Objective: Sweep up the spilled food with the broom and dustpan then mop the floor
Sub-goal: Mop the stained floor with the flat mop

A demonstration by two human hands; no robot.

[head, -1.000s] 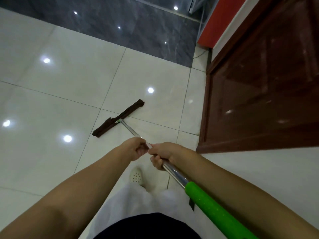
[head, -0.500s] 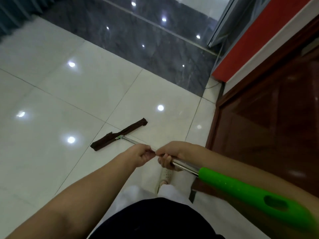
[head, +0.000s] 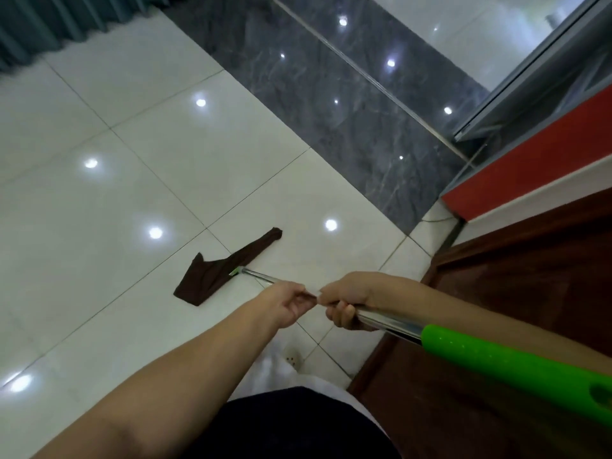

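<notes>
On white tiles (head: 99, 210): mop (head: 228, 271), both hands gripping; cabinet (head: 530, 276) right.

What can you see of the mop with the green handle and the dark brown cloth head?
The mop with the shiny metal pole ends in a bright green plastic grip with a hanging hole. Its dark brown cloth head lies partly folded on the glossy white floor tiles, joined by a small green connector. The left hand and the right hand both grip the pole, close together.
</notes>
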